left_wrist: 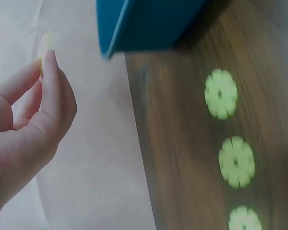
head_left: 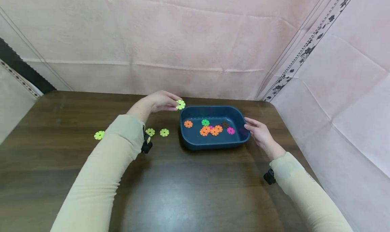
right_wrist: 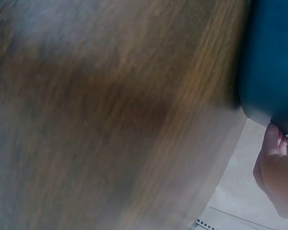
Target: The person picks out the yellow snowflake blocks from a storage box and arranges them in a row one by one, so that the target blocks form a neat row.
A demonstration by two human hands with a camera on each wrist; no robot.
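Observation:
My left hand (head_left: 163, 101) pinches a yellow-green notched plastic disc (head_left: 180, 105) between thumb and fingertips, just off the far left corner of a blue plastic basin (head_left: 213, 145). In the left wrist view the disc is edge-on, only a thin line above the left fingertips (left_wrist: 49, 57). At the basin's right end, my right hand (head_left: 259, 132) holds the rim; the right wrist view shows its fingers bent against the wall. Inside the basin lie several notched discs: orange (head_left: 188, 124), green (head_left: 205, 122), pink (head_left: 231, 131) and a dark brown one (head_left: 225, 124).
More yellow-green discs lie on the brown wooden table (head_left: 170, 191) left of the basin: one close by (head_left: 164, 132), a second disc (head_left: 150, 132) beside the left cuff, a third disc (head_left: 99, 135) beyond the forearm. Pale cloth (head_left: 182, 39) hangs behind the table and along its right side.

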